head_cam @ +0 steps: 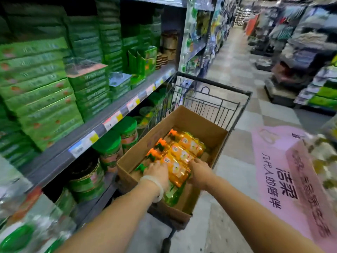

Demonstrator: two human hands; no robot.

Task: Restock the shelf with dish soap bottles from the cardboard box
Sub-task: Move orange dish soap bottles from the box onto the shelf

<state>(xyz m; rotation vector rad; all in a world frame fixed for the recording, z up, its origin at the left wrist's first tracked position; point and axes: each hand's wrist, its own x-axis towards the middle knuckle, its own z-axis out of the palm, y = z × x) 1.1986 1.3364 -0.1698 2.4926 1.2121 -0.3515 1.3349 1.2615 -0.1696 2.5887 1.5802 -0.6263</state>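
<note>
Cardboard box (184, 123) sits open in the wire cart (215, 99), just beside the shelf (102, 125). Inside: three orange dish soap bottles (182, 152) lying side by side, a green bottle (171, 195) nearest the person. Left hand (157, 173) and right hand (199, 171) both reach into the box, fingers curled onto either end of the nearest orange bottle (176, 169); grip appears closed on it. Green tins (111, 145) on the lower shelf.
</note>
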